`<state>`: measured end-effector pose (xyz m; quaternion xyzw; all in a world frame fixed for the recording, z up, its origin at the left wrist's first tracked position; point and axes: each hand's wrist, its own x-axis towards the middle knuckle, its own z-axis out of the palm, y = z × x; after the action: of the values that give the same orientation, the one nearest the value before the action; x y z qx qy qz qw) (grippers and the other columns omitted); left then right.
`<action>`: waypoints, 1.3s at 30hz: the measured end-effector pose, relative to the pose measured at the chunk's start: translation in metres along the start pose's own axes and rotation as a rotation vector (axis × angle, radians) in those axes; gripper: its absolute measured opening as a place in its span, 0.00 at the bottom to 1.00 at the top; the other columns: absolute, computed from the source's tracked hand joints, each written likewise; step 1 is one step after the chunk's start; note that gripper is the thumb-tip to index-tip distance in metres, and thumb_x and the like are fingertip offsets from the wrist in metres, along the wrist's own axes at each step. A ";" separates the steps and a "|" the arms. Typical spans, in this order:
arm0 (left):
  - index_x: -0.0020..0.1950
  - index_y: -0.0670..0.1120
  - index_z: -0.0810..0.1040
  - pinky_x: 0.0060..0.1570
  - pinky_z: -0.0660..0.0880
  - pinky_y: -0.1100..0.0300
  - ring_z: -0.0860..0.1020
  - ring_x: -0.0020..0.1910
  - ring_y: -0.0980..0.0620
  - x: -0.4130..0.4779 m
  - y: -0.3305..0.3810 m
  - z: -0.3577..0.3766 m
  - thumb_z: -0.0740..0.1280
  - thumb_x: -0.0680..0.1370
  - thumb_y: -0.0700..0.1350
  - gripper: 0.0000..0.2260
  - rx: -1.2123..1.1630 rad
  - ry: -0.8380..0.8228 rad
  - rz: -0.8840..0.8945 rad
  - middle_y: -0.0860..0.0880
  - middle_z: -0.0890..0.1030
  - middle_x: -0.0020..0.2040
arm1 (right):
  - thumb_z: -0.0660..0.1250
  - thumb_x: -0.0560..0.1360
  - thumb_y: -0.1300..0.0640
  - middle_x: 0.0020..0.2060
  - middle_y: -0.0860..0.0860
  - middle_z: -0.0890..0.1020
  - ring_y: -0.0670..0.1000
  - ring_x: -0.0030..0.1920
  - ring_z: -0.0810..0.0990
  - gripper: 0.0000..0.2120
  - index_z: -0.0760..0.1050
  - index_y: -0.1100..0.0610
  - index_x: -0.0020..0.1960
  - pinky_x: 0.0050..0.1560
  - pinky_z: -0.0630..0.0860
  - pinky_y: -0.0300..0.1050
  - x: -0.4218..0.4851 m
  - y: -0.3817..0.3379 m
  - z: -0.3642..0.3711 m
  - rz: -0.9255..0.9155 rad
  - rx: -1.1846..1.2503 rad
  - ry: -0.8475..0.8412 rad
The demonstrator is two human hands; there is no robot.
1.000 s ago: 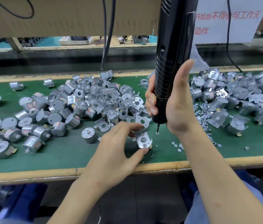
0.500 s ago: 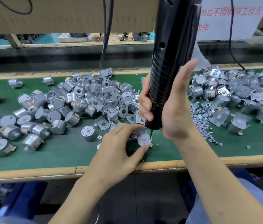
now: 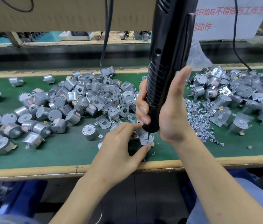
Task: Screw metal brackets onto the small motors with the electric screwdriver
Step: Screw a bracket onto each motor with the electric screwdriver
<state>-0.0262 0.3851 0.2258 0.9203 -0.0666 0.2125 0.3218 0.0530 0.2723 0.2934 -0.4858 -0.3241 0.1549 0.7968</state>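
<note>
Bracket (image 3: 145, 140), pinched flat by the left hand (image 3: 118, 152), lies just below the right hand (image 3: 171, 113) gripping the near-upright electric screwdriver (image 3: 168, 54).

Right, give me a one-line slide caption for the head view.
Right hand grips the electric screwdriver, bit down on a bracket the left hand pinches on the green bench.

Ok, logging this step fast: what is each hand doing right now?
Left hand: pinching the bracket between thumb and forefinger.
Right hand: gripping the electric screwdriver, its tip on that bracket.
</note>
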 end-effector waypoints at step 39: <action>0.54 0.48 0.72 0.45 0.62 0.66 0.69 0.46 0.56 -0.003 0.001 0.010 0.73 0.73 0.52 0.16 0.088 -0.008 0.025 0.59 0.70 0.45 | 0.59 0.61 0.18 0.23 0.49 0.70 0.48 0.20 0.67 0.36 0.72 0.53 0.35 0.26 0.66 0.40 -0.007 0.006 -0.001 -0.017 0.007 -0.030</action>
<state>-0.0252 0.3781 0.2180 0.9335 -0.0697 0.2156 0.2779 0.0495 0.2706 0.2854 -0.4779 -0.3398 0.1563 0.7948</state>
